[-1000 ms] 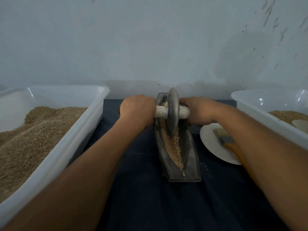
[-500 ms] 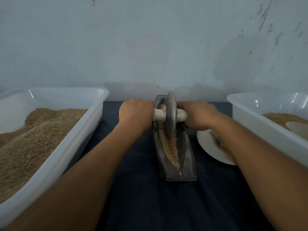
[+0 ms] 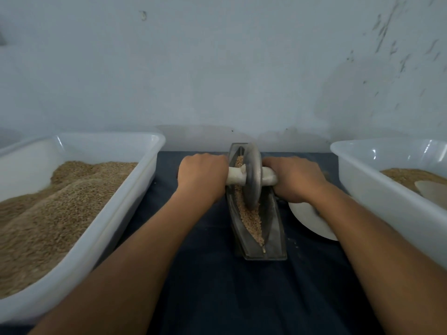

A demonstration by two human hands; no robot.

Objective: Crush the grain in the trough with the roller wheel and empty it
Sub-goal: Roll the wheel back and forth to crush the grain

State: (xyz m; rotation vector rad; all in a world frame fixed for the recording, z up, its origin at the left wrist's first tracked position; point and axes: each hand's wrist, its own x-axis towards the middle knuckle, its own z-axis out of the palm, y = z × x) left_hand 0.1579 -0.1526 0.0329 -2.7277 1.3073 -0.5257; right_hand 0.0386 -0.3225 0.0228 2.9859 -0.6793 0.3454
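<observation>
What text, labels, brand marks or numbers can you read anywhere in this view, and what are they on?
None: no readable text shows.
Left tub, right tub: plain white plastic, no label visible.
Trough, roller wheel, plate: unmarked.
Wall: only stains and scuffs, no writing.

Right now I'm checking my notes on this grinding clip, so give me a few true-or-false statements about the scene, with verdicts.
1. Both hands grip the wheel's axle, the left hand on one side, the right hand on the other. True.
2. The wheel lies flat on the cloth beside the trough. False: it stands on edge in the trough.
3. Grain lies in the trough. True.
4. The left tub holds no grain. False: it holds a heap of it.
5. A white plate lies between the trough and the right tub. True.
</observation>
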